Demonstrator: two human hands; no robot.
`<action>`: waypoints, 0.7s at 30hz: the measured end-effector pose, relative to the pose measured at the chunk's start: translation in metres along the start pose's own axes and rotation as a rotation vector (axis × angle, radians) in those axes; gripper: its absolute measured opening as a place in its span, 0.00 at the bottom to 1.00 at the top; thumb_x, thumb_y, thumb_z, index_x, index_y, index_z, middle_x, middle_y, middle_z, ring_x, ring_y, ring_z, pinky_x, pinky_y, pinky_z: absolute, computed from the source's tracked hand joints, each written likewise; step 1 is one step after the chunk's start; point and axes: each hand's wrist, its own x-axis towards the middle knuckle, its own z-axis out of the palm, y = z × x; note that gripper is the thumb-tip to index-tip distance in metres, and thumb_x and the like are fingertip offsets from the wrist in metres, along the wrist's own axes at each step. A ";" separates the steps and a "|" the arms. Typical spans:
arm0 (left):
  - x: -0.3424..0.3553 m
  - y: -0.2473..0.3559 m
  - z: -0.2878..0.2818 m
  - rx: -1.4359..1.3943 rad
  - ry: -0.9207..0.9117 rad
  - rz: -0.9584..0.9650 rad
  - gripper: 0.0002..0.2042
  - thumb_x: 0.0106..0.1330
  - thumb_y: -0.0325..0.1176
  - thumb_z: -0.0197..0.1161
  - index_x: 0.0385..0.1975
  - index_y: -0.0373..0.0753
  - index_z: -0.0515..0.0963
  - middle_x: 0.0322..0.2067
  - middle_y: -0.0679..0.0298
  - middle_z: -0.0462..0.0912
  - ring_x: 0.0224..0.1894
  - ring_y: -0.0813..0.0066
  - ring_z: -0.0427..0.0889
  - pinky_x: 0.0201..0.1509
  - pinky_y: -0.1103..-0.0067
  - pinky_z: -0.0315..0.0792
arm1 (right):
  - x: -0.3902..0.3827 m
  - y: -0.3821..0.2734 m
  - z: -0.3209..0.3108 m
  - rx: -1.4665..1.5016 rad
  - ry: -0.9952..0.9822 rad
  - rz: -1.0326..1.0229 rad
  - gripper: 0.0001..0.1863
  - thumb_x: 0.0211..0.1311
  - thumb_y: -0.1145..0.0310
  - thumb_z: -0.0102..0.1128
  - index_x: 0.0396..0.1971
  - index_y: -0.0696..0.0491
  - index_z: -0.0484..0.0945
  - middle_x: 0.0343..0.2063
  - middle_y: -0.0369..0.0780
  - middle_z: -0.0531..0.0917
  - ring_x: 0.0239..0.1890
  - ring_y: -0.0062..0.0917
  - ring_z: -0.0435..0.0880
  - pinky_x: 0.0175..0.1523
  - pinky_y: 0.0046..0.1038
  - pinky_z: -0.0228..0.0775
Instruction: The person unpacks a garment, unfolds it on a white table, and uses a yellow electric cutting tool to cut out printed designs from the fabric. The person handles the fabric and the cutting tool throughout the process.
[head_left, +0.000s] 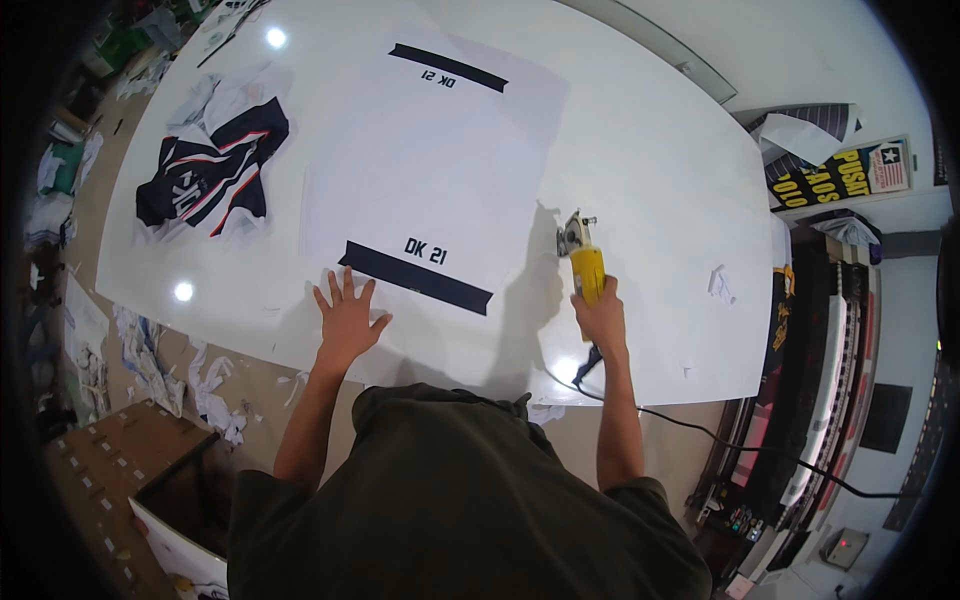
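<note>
We are holding a yellow electric cutter (588,268) in our right hand (602,316), fingers wrapped round its body, to the right of a white sheet (420,170) lying flat on the white table (670,180). Our left hand (347,322) is resting palm down, fingers spread, grasping nothing, by the sheet's near dark band (415,278). A black cord (880,495) is crossing the table's near edge at our right forearm (618,420). A crumpled navy-and-white garment (225,170) is lying left of the sheet, and pale offcuts (215,395) are littering the floor (272,420).
</note>
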 end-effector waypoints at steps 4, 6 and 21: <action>0.003 0.026 0.024 -0.051 0.183 -0.057 0.44 0.65 0.62 0.62 0.71 0.32 0.64 0.76 0.39 0.51 0.77 0.28 0.47 0.72 0.32 0.44 | -0.062 0.022 -0.007 0.004 -0.040 -0.126 0.35 0.59 0.63 0.67 0.61 0.61 0.61 0.42 0.64 0.83 0.45 0.62 0.84 0.50 0.51 0.78; 0.009 0.067 0.025 -0.146 0.222 -0.068 0.45 0.65 0.64 0.62 0.73 0.34 0.62 0.76 0.39 0.49 0.77 0.28 0.46 0.71 0.31 0.44 | -0.087 0.032 -0.004 0.005 -0.099 -0.163 0.35 0.60 0.63 0.67 0.62 0.60 0.61 0.44 0.63 0.83 0.46 0.61 0.83 0.50 0.52 0.78; 0.009 0.095 0.041 -0.065 0.004 -0.091 0.57 0.58 0.72 0.63 0.79 0.39 0.50 0.79 0.41 0.39 0.78 0.27 0.38 0.67 0.26 0.42 | -0.068 0.041 0.031 -0.037 -0.242 -0.369 0.34 0.62 0.65 0.64 0.61 0.62 0.58 0.43 0.63 0.80 0.40 0.60 0.84 0.44 0.52 0.79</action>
